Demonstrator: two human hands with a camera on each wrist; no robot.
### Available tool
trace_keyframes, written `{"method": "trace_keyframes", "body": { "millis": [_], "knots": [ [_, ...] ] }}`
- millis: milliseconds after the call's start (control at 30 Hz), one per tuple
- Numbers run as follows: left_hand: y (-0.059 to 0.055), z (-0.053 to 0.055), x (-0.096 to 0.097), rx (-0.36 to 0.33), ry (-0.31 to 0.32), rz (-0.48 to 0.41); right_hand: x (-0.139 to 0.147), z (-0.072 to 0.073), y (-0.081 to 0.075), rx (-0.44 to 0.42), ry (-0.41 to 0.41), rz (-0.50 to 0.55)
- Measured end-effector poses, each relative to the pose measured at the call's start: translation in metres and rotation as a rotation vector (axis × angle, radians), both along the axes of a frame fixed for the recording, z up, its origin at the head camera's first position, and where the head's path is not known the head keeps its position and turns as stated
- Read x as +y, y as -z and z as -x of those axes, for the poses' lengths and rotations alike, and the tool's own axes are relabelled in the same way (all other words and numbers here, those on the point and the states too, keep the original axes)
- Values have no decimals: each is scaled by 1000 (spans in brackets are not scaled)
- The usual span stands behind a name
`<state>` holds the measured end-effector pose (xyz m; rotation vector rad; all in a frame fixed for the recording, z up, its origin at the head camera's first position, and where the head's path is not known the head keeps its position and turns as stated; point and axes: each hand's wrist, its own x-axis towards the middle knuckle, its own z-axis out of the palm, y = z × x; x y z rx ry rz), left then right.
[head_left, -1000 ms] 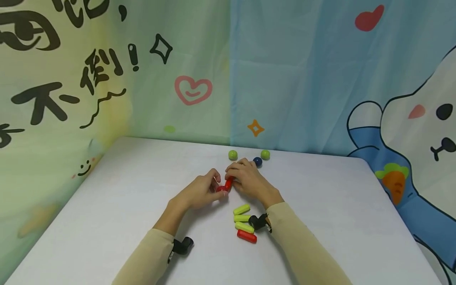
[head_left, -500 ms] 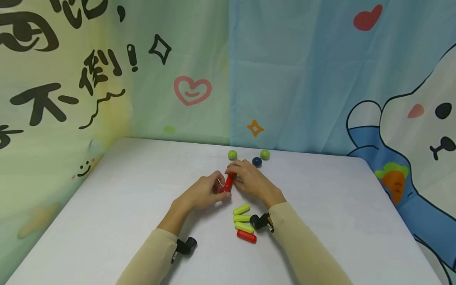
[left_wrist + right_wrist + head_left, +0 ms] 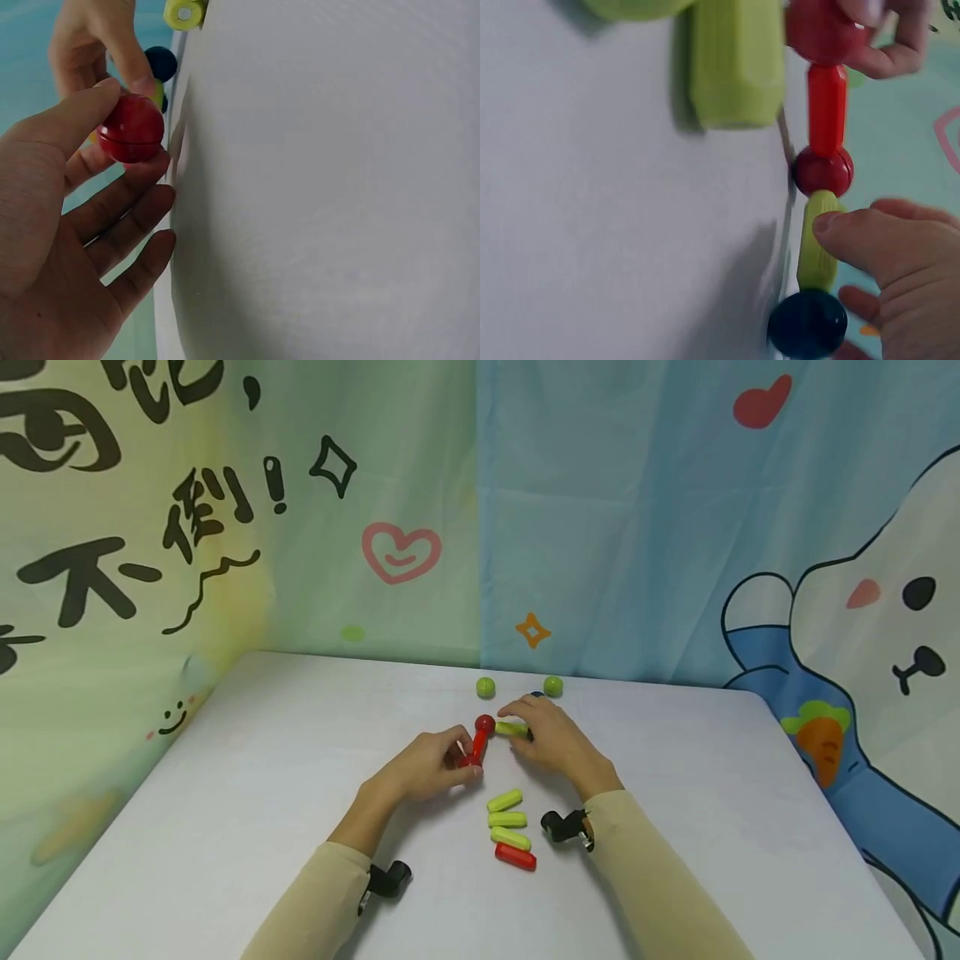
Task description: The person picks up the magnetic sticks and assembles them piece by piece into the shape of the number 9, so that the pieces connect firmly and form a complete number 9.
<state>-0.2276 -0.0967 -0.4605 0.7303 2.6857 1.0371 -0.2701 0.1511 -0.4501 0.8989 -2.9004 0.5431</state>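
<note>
Left hand is pinching the near red ball, right hand gripping the yellow-green rod — parts of a ball-and-rod chain extending over the white table. Probably light and stiff, it is likely offering its surest hold along that faceted rod.

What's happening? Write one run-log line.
left fingers: hold near red ball | right fingers: hold yellow stick between far red ball and blue ball | red stick: between red balls

The white tabletop is evenly lit; in dimmer wrist views, soft shadows are cast near its edge.
</note>
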Motion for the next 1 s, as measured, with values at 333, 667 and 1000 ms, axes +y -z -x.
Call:
{"method": "trace_keyframes", "body": {
  "millis": [333, 667, 1000],
  "knots": [
    [3, 1, 1, -28, -34, 34, 24, -4, 7, -99, 137, 25],
    [17, 5, 7, -71, 13, -7, 42, -12, 28, -178, 131, 211],
    [14, 14, 2, -54, 24, -13, 40, -2, 38, -125, 134, 343]
  ]
}}
